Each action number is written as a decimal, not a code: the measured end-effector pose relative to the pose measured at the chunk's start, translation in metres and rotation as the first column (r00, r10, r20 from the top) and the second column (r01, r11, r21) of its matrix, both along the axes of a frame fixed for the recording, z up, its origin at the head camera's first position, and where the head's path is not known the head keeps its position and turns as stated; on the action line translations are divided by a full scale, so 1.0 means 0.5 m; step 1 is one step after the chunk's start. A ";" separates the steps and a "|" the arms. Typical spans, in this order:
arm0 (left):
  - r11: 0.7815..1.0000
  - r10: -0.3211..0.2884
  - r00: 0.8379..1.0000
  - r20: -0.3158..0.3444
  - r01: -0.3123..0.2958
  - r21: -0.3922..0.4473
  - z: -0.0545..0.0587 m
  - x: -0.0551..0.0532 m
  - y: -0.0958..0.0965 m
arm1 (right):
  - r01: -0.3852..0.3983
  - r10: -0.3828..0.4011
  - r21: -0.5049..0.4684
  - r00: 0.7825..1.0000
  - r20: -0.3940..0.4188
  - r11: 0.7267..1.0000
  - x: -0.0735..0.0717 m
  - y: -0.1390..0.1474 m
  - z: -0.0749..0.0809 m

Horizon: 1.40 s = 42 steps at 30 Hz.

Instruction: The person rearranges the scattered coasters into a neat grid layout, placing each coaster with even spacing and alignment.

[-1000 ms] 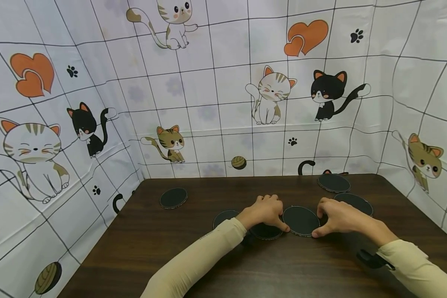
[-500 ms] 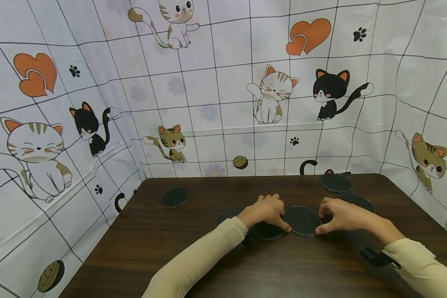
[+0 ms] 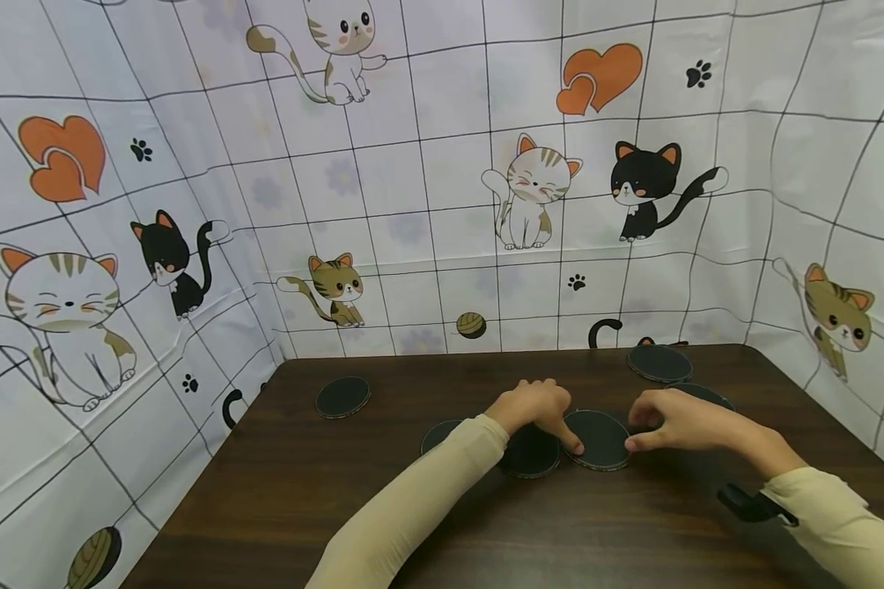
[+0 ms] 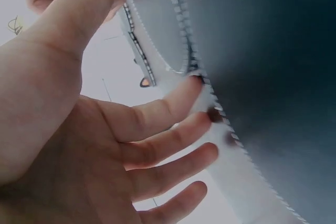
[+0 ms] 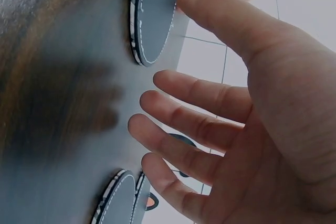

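Observation:
Several dark round coasters with pale stitching near their edges lie on the table. One coaster [image 3: 597, 442] lies between the two hands. My left hand [image 3: 536, 404] is at its left rim, thumb tip overlapping it in the head view, fingers loosely bent. Beneath that hand sits another coaster [image 3: 530, 456], partly covered. In the left wrist view my fingers are spread beside the stitched edge of a large coaster [image 4: 278, 66]. My right hand [image 3: 674, 419] is at the middle coaster's right rim. Its thumb tip overlaps that coaster [image 5: 156, 19] in the right wrist view, fingers relaxed over the table.
A coaster [image 3: 342, 397] lies alone at the back left of the brown table [image 3: 295, 474]. Another coaster [image 3: 436, 435] is partly behind the left sleeve. At the back right are two more coasters, the far one [image 3: 659, 363] and the nearer one [image 3: 701, 394]. Cat-print sheeting [image 3: 412, 204] surrounds the table.
My left hand has shifted slightly right and away from me, its thumb now overlapping the middle coaster. My right thumb has risen a little along its rim. The coasters look unmoved.

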<state>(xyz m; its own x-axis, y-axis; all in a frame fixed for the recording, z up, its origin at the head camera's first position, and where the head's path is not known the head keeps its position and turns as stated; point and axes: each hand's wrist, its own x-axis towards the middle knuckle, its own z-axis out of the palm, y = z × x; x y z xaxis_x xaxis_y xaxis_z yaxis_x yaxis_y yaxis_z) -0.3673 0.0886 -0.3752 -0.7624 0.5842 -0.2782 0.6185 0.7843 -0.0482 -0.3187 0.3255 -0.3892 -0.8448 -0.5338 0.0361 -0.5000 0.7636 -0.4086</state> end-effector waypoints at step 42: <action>0.981 0.050 0.980 -0.194 -0.012 0.192 -0.003 -0.042 0.273 | 0.272 -0.266 0.024 0.954 -0.137 0.962 -0.022 0.196 0.003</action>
